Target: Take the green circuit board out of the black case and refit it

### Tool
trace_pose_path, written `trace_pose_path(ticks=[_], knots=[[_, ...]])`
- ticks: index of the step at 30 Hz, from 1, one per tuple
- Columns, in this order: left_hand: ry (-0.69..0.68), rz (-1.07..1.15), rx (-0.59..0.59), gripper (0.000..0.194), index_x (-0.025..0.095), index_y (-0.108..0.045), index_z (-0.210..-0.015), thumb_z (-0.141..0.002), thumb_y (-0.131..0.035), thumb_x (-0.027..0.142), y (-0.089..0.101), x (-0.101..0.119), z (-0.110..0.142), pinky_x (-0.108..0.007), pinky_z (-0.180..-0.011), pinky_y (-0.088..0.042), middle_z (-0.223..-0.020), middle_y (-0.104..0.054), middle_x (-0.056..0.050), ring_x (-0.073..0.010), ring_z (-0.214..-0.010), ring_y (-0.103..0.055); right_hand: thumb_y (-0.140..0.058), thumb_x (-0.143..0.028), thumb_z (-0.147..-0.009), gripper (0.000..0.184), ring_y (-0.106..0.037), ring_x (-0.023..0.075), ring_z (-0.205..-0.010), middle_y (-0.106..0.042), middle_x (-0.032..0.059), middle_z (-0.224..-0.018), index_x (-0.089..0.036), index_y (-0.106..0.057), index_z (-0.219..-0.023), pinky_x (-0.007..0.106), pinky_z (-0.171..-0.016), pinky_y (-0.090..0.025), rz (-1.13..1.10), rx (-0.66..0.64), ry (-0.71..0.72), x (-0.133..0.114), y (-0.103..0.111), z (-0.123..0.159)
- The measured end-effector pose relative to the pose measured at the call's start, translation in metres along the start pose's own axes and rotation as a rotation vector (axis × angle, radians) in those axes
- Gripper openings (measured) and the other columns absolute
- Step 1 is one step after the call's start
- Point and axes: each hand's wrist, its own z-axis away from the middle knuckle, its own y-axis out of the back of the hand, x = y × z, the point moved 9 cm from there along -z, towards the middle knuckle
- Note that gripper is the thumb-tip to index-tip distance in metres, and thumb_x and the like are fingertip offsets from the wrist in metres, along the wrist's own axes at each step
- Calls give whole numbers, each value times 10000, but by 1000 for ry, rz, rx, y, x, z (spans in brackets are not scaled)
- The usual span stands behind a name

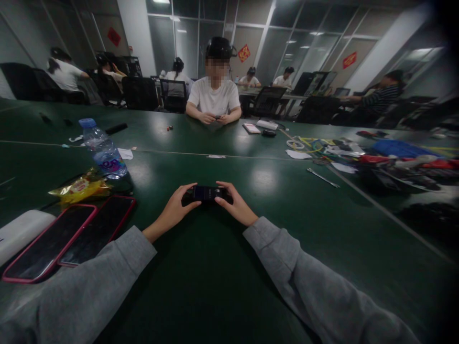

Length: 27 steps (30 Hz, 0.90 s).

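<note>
Both my hands hold a small black device (pixel 208 193) with a dimly lit screen, sideways above the green table. My left hand (pixel 176 204) grips its left end, thumb along the near edge and fingers at the far side. At the other end my right hand (pixel 237 204) has its thumb on the front by the screen's right part and its index finger along the top edge. What kind of device it is I cannot make out. Grey sleeves cover both forearms.
Left of me are two red-edged phones (pixel 53 241), a white power bank (pixel 25 231), a yellow wrapper (pixel 81 187) and a water bottle (pixel 103 150). A wrench (pixel 322 177) and tangled cables (pixel 322 145) lie right. Across the table (pixel 229 277) sits a person (pixel 215 93) holding something small.
</note>
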Motion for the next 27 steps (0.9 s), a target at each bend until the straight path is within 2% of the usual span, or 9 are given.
trace_pose_path(ticks=[3, 7, 10, 15, 20, 22, 27], knots=[[47, 1, 7, 552, 272, -431, -1359, -852, -630, 367, 1, -2, 1, -513, -1022, -414, -1349, -526, -93, -268, -1231, -509, -709, -387, -780, 634, -525, 254, -1190, -522, 87, -1276, -266, -411, -1327, 466, -1018, -431, 42, -41, 24, -1, -4, 1], [43, 1, 7, 601, 253, -419, -1364, -823, -662, 352, 1, -2, 1, -539, -1043, -390, -1365, -520, -107, -281, -1260, -495, -687, -328, -798, 546, -545, 254, -1167, -555, 90, -1235, -244, -445, -1280, 481, -1023, -420, 75, -18, 37, -1, -3, 1], [40, -10, -1, 639, 225, -417, -1359, -792, -694, 326, 1, -2, 1, -542, -1033, -404, -1359, -523, -122, -286, -1255, -502, -690, -331, -793, 507, -575, 242, -1112, -581, 78, -1179, -236, -458, -1234, 459, -997, -445, 21, 26, 46, -4, 0, 2], [46, -18, -18, 555, 213, -450, -1325, -814, -660, 264, 1, -1, 2, -530, -1013, -433, -1315, -556, -113, -268, -1198, -549, -684, -399, -793, 483, -581, 233, -1102, -583, 78, -1173, -232, -462, -1188, 423, -999, -445, -96, 223, 45, -6, 19, 3], [82, -29, -18, 509, 204, -473, -1310, -830, -638, 244, 2, 1, 2, -504, -1011, -448, -1275, -584, -103, -250, -1164, -569, -710, -419, -748, 534, -586, 248, -1049, -579, 103, -1143, -199, -459, -1165, 428, -970, -450, -29, 590, -41, 12, 57, 12], [84, -29, -23, 506, 207, -475, -1307, -830, -639, 248, 2, 2, 2, -510, -1010, -448, -1277, -584, -99, -253, -1168, -569, -727, -407, -715, 554, -593, 257, -1005, -582, 114, -1112, -179, -464, -1146, 441, -940, -462, -11, 630, -95, 24, 63, 12], [76, -31, -39, 493, 203, -475, -1309, -844, -625, 269, 1, 1, 2, -497, -1012, -450, -1295, -572, -103, -248, -1177, -564, -735, -387, -673, 559, -585, 274, -988, -589, 116, -1093, -180, -482, -1127, 479, -922, -457, 57, 609, -166, 43, 64, 10]])
